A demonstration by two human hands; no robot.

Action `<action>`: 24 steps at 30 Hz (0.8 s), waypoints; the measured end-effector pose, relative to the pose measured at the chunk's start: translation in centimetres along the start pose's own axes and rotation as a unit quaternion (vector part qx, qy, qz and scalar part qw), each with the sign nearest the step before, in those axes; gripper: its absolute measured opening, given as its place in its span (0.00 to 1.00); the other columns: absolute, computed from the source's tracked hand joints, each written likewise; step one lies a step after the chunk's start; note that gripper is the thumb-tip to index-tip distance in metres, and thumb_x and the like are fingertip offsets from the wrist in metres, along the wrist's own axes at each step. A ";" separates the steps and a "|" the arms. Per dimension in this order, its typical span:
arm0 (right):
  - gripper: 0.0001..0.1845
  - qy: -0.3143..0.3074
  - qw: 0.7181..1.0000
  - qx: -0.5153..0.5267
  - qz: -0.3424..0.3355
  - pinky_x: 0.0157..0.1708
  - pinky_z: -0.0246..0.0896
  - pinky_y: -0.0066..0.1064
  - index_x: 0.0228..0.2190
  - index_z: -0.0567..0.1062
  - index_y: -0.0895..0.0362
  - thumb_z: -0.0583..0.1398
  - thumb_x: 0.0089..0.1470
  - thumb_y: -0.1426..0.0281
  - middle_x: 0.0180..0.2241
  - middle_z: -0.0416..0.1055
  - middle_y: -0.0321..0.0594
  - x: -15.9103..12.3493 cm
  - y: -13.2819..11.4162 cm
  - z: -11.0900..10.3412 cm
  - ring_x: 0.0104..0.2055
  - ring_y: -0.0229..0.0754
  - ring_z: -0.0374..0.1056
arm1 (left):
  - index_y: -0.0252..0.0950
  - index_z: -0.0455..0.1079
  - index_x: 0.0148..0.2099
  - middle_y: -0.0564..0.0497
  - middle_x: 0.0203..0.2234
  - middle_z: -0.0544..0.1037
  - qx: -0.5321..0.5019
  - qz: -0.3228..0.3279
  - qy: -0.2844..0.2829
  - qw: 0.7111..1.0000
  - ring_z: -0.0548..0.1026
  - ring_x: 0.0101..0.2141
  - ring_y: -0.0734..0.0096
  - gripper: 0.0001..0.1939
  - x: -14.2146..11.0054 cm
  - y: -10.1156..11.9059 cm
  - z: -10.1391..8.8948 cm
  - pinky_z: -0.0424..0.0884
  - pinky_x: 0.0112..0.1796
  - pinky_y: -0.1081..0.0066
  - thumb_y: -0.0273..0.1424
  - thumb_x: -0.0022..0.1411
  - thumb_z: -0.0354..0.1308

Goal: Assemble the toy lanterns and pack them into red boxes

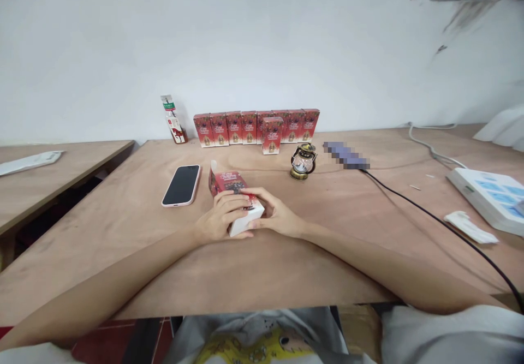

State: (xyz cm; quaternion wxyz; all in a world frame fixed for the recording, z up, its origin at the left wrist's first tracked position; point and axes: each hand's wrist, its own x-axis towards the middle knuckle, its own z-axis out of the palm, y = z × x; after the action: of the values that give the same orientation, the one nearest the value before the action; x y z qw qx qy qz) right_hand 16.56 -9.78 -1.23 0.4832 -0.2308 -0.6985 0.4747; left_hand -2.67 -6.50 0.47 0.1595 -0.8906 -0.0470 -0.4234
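A red and white cardboard box (229, 182) lies tilted between my hands, its far end flap open and its white bottom end toward me. My left hand (223, 215) wraps over its left side, fingers across the printed face. My right hand (278, 214) grips the near right side, thumb at the white end. Whether anything is inside the box cannot be seen. Beyond my right hand a small bronze-coloured lantern (303, 162) with a clear globe stands upright on the wooden table (327, 200).
Several matching red boxes (233, 129) stand in a row by the wall, one box (272, 136) in front. A phone (182, 185) lies left, near a clear bottle (175, 124). At right are a blurred-out purple item (346, 155), black cable (429, 216), white cloth (470, 227) and white box (487, 195).
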 end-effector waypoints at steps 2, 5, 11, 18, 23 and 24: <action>0.34 0.013 1.000 -0.022 -0.017 0.49 0.66 0.38 0.51 0.64 0.48 0.68 0.43 0.58 0.50 0.66 0.40 0.0 0.0 0.0 0.51 0.43 0.66 | 0.47 0.58 0.49 0.50 0.42 0.74 0.023 -0.010 0.020 0.999 0.73 0.44 0.62 0.29 -0.2 0.1 0.1 0.65 0.49 0.55 0.47 0.49 0.65; 0.28 0.079 0.986 -0.132 -0.067 0.52 0.64 0.42 0.51 0.64 0.48 0.64 0.49 0.60 0.56 0.58 0.45 -0.2 0.0 -0.3 0.56 0.46 0.62 | 0.45 0.59 0.52 0.44 0.50 0.66 0.050 -0.092 0.067 0.992 0.65 0.54 0.51 0.32 -0.3 0.0 0.2 0.58 0.54 0.45 0.53 0.48 0.61; 0.20 -0.006 0.852 -0.488 -0.188 0.61 0.52 0.50 0.51 0.69 0.49 0.58 0.56 0.71 0.65 0.42 0.46 -0.1 -0.5 -1.4 0.66 0.53 0.44 | 0.42 0.47 0.62 0.40 0.55 0.57 -0.086 -0.306 0.104 0.943 0.66 0.52 0.55 0.37 -0.2 -2.0 -0.3 0.70 0.46 0.56 0.50 0.57 0.54; 0.28 -0.010 0.787 -0.561 -0.256 0.60 0.49 0.58 0.55 0.64 0.51 0.59 0.54 0.58 0.63 0.49 0.50 -0.2 -0.9 -1.5 0.67 0.57 0.39 | 0.42 0.54 0.60 0.44 0.49 0.66 -0.196 -0.326 0.053 0.923 0.73 0.42 0.66 0.32 1.5 -2.0 -1.9 0.76 0.37 0.67 0.33 0.55 0.61; 0.30 0.025 0.773 -0.563 -0.291 0.58 0.51 0.59 0.55 0.62 0.56 0.57 0.54 0.56 0.61 0.55 0.55 0.4 -2.1 -2.3 0.66 0.57 0.44 | 0.43 0.55 0.60 0.43 0.47 0.69 -0.237 -0.335 -0.003 0.912 0.72 0.43 0.62 0.32 3.1 -1.2 -3.0 0.78 0.37 0.62 0.33 0.55 0.61; 0.30 0.019 0.773 -0.557 -0.303 0.58 0.53 0.58 0.55 0.62 0.56 0.57 0.54 0.57 0.60 0.56 0.55 0.5 -2.3 -2.5 0.66 0.56 0.45 | 0.44 0.54 0.61 0.43 0.46 0.70 -0.240 -0.337 -0.009 0.911 0.73 0.42 0.62 0.34 3.5 -1.1 -3.0 0.78 0.36 0.62 0.33 0.54 0.62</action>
State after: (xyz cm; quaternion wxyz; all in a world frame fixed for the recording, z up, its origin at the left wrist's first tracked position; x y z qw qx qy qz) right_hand 18.90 -9.31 1.24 0.4023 -0.2447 -0.8650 -0.1733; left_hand -2.93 -6.61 5.23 -0.2112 -0.8371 -0.2423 -0.4427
